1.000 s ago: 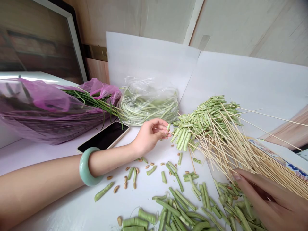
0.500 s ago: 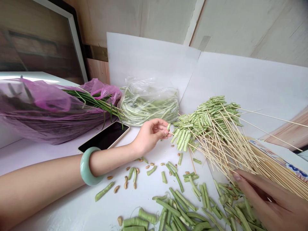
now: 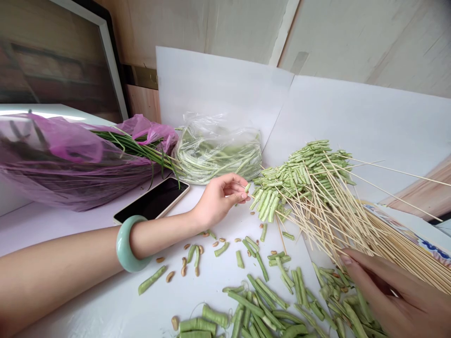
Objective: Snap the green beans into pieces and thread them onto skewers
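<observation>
My left hand, with a jade-green bangle on its wrist, is closed in a pinch. A short piece of green bean shows between its thumb and fingers. A thin skewer tip meets this piece; whether it has gone through I cannot tell. At the lower right, my right hand is closed, thumb and forefinger pinching the near end of a bamboo skewer. Between both hands lies a heap of skewered bean pieces, their bare sticks pointing toward my right hand.
Loose bean pieces and tan beans are scattered across the white table. A phone lies behind my left forearm. Farther back are a purple bag of long green stalks and a clear bag of long beans. Bare skewers lie at right.
Both hands keep almost the same place and grip. The bean piece at my left fingertips has tilted slightly.
</observation>
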Motion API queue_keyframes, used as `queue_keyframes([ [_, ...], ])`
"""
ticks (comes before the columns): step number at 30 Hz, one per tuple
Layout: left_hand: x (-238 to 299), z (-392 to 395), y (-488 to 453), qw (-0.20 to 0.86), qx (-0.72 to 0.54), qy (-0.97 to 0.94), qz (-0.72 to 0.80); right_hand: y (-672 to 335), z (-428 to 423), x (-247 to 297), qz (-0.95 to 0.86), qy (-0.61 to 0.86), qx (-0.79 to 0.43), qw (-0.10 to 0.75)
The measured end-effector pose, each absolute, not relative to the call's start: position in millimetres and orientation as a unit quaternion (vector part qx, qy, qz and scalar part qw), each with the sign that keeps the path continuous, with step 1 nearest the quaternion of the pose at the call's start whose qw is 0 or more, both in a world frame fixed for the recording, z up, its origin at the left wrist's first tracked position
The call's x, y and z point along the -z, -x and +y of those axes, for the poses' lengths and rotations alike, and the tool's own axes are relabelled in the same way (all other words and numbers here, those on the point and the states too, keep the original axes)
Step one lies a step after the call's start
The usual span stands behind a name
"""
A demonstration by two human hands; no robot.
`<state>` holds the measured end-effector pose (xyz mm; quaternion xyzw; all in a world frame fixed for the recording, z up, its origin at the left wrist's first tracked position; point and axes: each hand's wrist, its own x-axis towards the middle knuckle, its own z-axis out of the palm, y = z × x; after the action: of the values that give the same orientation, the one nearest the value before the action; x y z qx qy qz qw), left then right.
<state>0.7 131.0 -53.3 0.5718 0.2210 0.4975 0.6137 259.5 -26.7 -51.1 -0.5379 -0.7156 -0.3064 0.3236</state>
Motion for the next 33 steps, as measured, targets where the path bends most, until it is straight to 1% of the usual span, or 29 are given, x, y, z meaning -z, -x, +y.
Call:
queue_keyframes([
  [8, 50, 128, 0, 0.655, -0.473, -0.555, 0.196, -264, -31, 62, -0.707, 0.558, 0.308, 0.309],
  [21, 55, 124, 0, 0.700, -0.447, -0.512, 0.219, -270, -33, 70, -0.692, 0.577, 0.250, 0.356],
  [25, 56, 123, -1, 0.708, -0.439, -0.503, 0.231, -264, -32, 63, -0.660, 0.630, 0.205, 0.354],
  [29, 54, 120, -1, 0.719, -0.418, -0.500, 0.239, -257, -25, 52, -0.656, 0.633, 0.186, 0.366],
  [33, 52, 116, -1, 0.733, -0.370, -0.522, 0.231, -255, -20, 47, -0.649, 0.639, 0.170, 0.376],
])
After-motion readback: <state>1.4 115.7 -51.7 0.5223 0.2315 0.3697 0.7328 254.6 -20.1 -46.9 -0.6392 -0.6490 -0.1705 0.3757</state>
